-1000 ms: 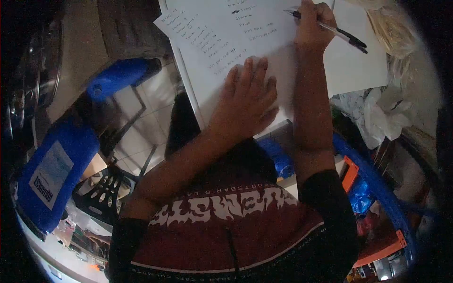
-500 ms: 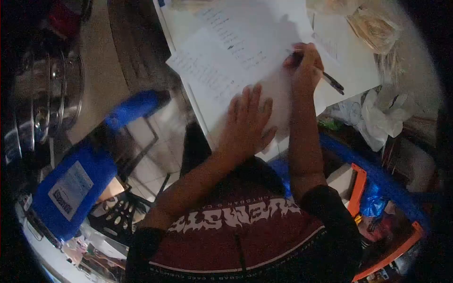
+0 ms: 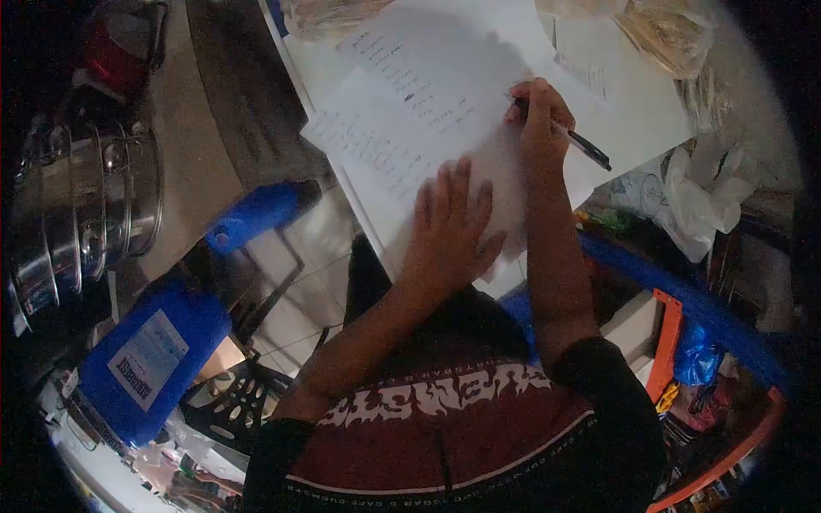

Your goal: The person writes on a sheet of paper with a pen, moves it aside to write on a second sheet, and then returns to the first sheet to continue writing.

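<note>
My right hand (image 3: pixel 540 115) is closed around a black pen (image 3: pixel 590 152), whose rear end sticks out to the lower right. The hand rests at the right side of a white sheet of paper (image 3: pixel 479 77) with short handwritten lines down its left part. Lying flat with fingers spread, my left hand (image 3: pixel 453 227) presses on the lower part of the paper. Another sheet with handwriting (image 3: pixel 363 141) lies to the left, partly under the first. The pen's tip is hard to make out against the fingers.
Clear plastic bags with brownish contents (image 3: pixel 667 38) lie at the table's far right. A crumpled white plastic bag (image 3: pixel 705 201) sits beside the table edge. Blue containers (image 3: pixel 150 359) stand at the lower left, and an orange-edged rack (image 3: pixel 669 342) at the lower right.
The whole view has shifted slightly. My right hand, with the pen, sits a little further left and nearer the written lines. My left hand stays flat on the paper.
</note>
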The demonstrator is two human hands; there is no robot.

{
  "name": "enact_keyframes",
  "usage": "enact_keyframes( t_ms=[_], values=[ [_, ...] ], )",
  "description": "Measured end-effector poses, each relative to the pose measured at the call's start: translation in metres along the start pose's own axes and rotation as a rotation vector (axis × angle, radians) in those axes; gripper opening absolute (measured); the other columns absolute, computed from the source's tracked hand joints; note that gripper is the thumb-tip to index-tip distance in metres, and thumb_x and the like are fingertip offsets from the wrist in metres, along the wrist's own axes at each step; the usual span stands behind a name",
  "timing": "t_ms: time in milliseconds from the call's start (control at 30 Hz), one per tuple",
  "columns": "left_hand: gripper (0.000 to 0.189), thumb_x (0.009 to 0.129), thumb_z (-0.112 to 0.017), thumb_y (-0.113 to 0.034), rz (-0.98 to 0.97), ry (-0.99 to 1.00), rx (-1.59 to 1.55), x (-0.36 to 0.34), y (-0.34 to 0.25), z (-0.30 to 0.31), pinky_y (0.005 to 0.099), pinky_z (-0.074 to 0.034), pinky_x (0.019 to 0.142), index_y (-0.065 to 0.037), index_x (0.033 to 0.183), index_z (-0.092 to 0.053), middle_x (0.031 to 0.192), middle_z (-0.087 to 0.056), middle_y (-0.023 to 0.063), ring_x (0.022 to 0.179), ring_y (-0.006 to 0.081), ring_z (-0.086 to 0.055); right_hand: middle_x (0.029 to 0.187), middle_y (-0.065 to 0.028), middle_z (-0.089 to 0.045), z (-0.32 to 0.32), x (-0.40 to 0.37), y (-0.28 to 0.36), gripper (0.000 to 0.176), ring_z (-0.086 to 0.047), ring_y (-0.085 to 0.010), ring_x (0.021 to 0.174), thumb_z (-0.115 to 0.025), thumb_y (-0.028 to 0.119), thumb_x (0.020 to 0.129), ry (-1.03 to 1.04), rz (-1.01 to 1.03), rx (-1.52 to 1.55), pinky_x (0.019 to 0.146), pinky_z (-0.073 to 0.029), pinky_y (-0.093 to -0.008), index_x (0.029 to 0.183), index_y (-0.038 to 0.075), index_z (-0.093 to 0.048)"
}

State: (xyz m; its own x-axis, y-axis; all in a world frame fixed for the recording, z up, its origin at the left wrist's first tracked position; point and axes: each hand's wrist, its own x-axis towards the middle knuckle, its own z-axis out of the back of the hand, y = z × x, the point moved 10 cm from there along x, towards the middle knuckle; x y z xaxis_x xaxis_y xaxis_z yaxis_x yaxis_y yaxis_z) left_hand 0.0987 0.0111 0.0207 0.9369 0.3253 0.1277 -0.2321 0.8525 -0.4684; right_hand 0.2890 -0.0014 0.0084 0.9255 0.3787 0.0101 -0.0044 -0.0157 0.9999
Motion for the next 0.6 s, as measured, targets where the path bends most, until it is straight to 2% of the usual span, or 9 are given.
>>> enact_keyframes(
  t_ms=[200, 267, 400, 467, 533, 567, 600],
  values=[
    [0.065, 0.088, -0.056, -0.048, 0.003, 0.016, 0.007, 0.0, -0.001, 0.002, 0.0582, -0.019, 0.11, -0.006, 0.136, -0.045, 0.152, -0.022, 0.025, 0.139, 0.0434, -0.023, 0.062, -0.0015, -0.056, -0.002, -0.001, 0.005, 0.04, -0.05, -0.0087, 0.055, -0.059, 0.041, 0.094, -0.012, 0.038, 0.031, 0.052, -0.041, -0.0251, 0.078, 0.004, -0.066],
    [0.065, 0.088, -0.056, -0.048, 0.011, 0.024, -0.007, 0.0, 0.001, 0.001, 0.0584, -0.019, 0.11, -0.006, 0.136, -0.045, 0.152, -0.021, 0.0249, 0.139, 0.0432, -0.022, 0.06, -0.0019, -0.056, 0.0, -0.004, 0.01, 0.04, -0.05, -0.009, 0.054, -0.058, 0.039, 0.094, -0.022, -0.003, -0.067, 0.052, -0.041, -0.0255, 0.078, 0.004, -0.066],
    [0.065, 0.088, -0.056, -0.048, 0.005, -0.012, 0.028, -0.001, -0.001, 0.001, 0.0572, -0.021, 0.11, -0.006, 0.136, -0.045, 0.152, -0.023, 0.0238, 0.139, 0.0426, -0.023, 0.058, -0.0014, -0.055, -0.002, -0.003, 0.011, 0.039, -0.051, -0.0089, 0.054, -0.058, 0.039, 0.095, -0.007, 0.018, -0.077, 0.051, -0.041, -0.0256, 0.079, 0.004, -0.066],
    [0.065, 0.088, -0.057, -0.049, 0.006, -0.018, 0.03, -0.002, 0.0, -0.001, 0.0561, -0.021, 0.111, -0.007, 0.136, -0.045, 0.152, -0.023, 0.0234, 0.139, 0.0424, -0.023, 0.058, -0.0013, -0.055, 0.0, -0.003, 0.005, 0.039, -0.051, -0.0088, 0.053, -0.058, 0.039, 0.095, -0.023, -0.024, 0.016, 0.05, -0.04, -0.0259, 0.077, 0.005, -0.066],
    [0.064, 0.086, -0.059, -0.048, -0.043, -0.137, 0.062, -0.005, -0.004, 0.007, 0.0518, -0.033, 0.104, -0.007, 0.134, -0.047, 0.145, -0.034, 0.0218, 0.132, 0.0406, -0.034, 0.058, -0.0015, -0.055, -0.001, -0.001, 0.008, 0.04, -0.051, -0.009, 0.053, -0.059, 0.04, 0.094, -0.001, 0.034, 0.012, 0.049, -0.04, -0.026, 0.077, 0.005, -0.065],
    [0.064, 0.086, -0.059, -0.048, -0.037, -0.136, 0.06, -0.008, -0.005, 0.005, 0.0518, -0.033, 0.104, -0.007, 0.134, -0.047, 0.145, -0.034, 0.0218, 0.132, 0.0406, -0.034, 0.058, -0.0016, -0.055, -0.002, -0.001, 0.013, 0.04, -0.051, -0.0091, 0.052, -0.059, 0.04, 0.094, 0.015, 0.094, 0.014, 0.048, -0.04, -0.0262, 0.076, 0.005, -0.065],
    [0.06, 0.086, -0.061, -0.046, -0.048, -0.152, 0.106, -0.011, -0.008, 0.005, 0.0496, -0.037, 0.099, -0.007, 0.13, -0.05, 0.139, -0.041, 0.0198, 0.126, 0.0382, -0.04, 0.058, -0.0016, -0.055, -0.002, -0.002, 0.014, 0.04, -0.051, -0.0091, 0.052, -0.059, 0.04, 0.094, 0.019, 0.092, 0.013, 0.048, -0.04, -0.0262, 0.076, 0.005, -0.065]
  ],
)
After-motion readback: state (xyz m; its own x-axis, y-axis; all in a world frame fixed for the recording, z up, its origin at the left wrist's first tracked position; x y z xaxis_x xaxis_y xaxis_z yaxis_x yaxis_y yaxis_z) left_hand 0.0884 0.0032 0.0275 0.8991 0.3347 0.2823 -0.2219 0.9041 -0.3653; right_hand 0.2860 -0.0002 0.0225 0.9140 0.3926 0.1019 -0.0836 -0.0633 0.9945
